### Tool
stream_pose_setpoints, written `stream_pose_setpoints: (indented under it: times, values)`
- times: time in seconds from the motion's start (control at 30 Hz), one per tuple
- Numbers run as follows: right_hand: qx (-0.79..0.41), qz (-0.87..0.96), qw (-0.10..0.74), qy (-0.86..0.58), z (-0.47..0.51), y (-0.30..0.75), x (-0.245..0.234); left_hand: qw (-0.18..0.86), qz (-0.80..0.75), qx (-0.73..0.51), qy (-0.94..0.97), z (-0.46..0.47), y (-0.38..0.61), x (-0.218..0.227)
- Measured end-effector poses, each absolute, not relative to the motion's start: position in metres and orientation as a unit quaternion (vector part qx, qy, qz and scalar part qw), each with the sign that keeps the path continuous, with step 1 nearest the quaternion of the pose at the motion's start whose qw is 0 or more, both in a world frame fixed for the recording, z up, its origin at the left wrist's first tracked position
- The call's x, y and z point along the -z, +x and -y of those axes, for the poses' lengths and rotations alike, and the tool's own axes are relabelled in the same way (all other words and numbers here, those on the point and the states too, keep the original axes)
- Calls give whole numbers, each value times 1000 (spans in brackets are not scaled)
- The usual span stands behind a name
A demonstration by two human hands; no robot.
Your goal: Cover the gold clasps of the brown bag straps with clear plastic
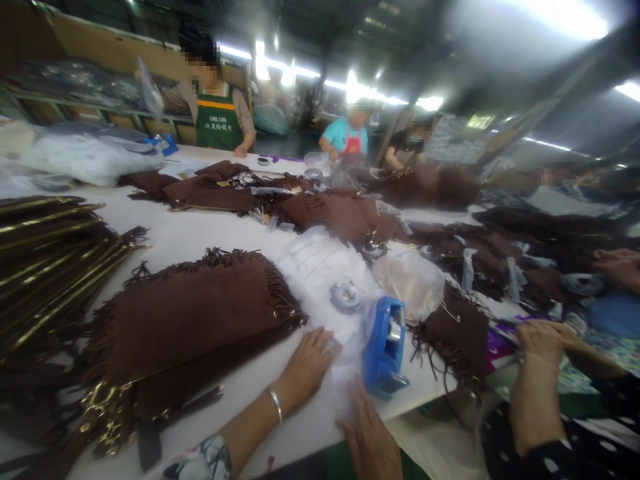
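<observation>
Clear plastic bag point(325, 280) is flattened on the surface point(190, 233) under both open hands, left hand point(306, 363) and right hand point(367, 433); a steady pinch of its edge is likely called for next.

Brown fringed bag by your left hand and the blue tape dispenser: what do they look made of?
Brown fringed bag: apparently suede or faux suede, matte and napped, with cut fringe edges. Blue tape dispenser: likely moulded plastic, smooth, slightly glossy.

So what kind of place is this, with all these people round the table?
Most likely a factory packing or finishing floor: stacks of brown fringed bags cover a long white table, a blue tape dispenser stands ready, and a person in a green apron works opposite.
</observation>
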State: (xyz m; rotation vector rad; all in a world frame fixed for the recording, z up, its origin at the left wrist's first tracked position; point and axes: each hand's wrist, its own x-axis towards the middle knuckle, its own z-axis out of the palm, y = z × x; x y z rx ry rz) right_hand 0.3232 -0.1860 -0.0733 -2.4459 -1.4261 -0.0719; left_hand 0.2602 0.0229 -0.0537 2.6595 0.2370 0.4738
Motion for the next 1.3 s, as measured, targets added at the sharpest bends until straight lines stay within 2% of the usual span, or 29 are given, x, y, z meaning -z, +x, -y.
stream_pose_setpoints:
  times: [0.07,0.13,0.23,0.33,0.43,0.57,0.7,0.83,0.97,1.13,1.3]
  values:
    - [-12,504,167,-847,187,324,72,218,-83,-185,955,-17,253,46]
    - [-42,507,145,-849,189,324,73,238,-78,-194,948,-8,242,37]
    - [-42,504,147,-850,190,326,75,300,-75,-183,933,5,226,28]
    - [-42,480,240,-843,181,332,67,357,-79,-153,918,10,216,27]
    - [-89,405,333,-847,167,337,52,362,-104,-135,916,10,219,32]
    - [-207,306,400,-839,153,338,38,338,-149,-120,922,10,237,40]
    - [-273,243,463,-808,152,341,41,334,-173,-123,918,14,249,44]
    - [-250,236,454,-822,157,343,32,345,-200,-133,907,19,255,45]
    - [-219,207,464,-833,162,334,4,393,-217,-141,882,15,272,49]
    - [-328,213,512,-765,155,323,-19,534,-209,-131,809,-9,281,43]
    - [-356,272,442,-777,131,303,-6,670,-252,-141,684,-27,213,18]
